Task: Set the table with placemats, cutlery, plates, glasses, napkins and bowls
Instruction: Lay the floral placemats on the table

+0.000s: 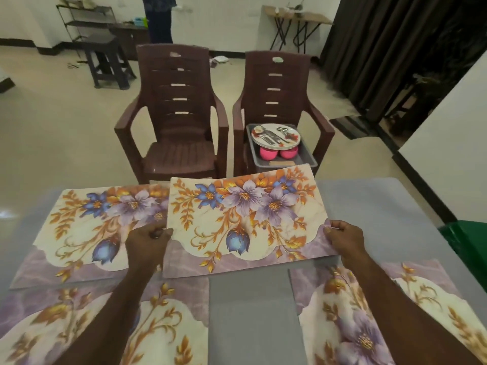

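Grey table (253,312) w/ three floral mats already down: one at the far left edge (87,233), two along the near edge (163,325) (369,325). The fourth placemat (242,219) is mid-placement at the far edge, left hand (147,243) and right hand (345,238) each pinching a side, far edge lifted a bit. So mats are nearly done imo. Plates (275,137), cutlery on top and pink bowls (279,152) sit in a tray (305,154) on the right chair (279,101) (glasses & napkins, can't spot them).
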